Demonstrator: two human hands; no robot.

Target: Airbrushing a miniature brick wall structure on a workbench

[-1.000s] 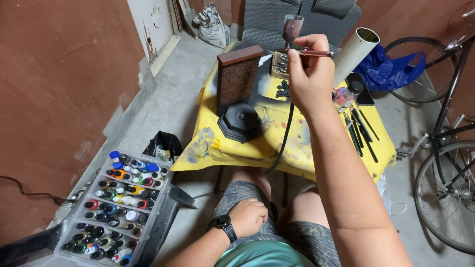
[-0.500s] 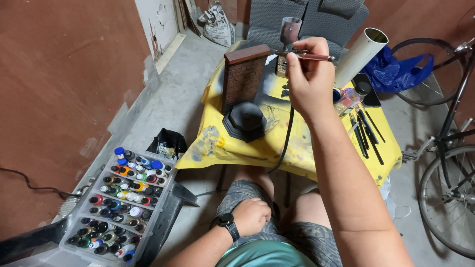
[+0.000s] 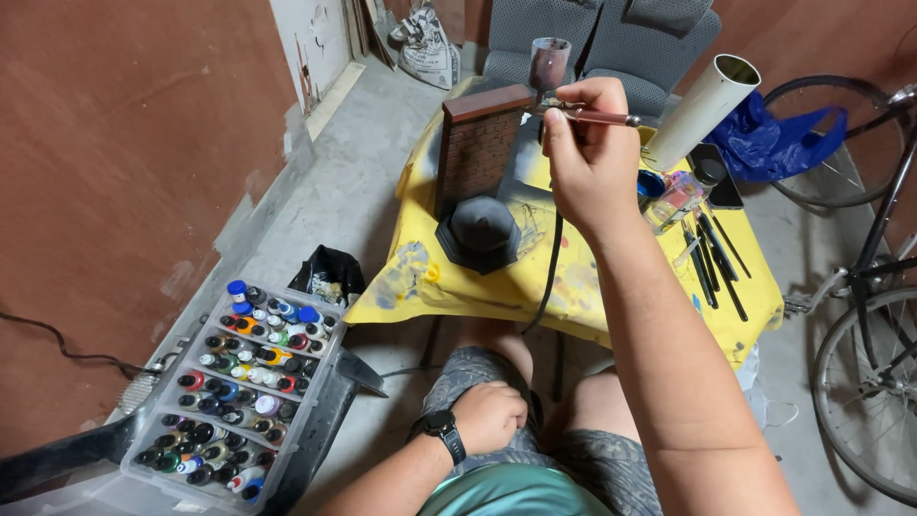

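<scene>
Nearest, the left hand (image 3: 489,417) lay curled shut on the thigh, holding nothing, as it had a second before. Farther out, the right hand (image 3: 585,161) kept its closed grip on the airbrush (image 3: 594,117), which had shifted little. Just left of that grip stood the brick-wall model (image 3: 475,148) on its dark base (image 3: 480,232), on the yellow-covered table (image 3: 611,306), nearer in view than earlier.

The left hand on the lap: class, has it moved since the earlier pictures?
No. The left hand rests closed on the patterned shorts as before, just below the yellow cloth's edge. The small shift in the picture comes from the head camera.
</scene>
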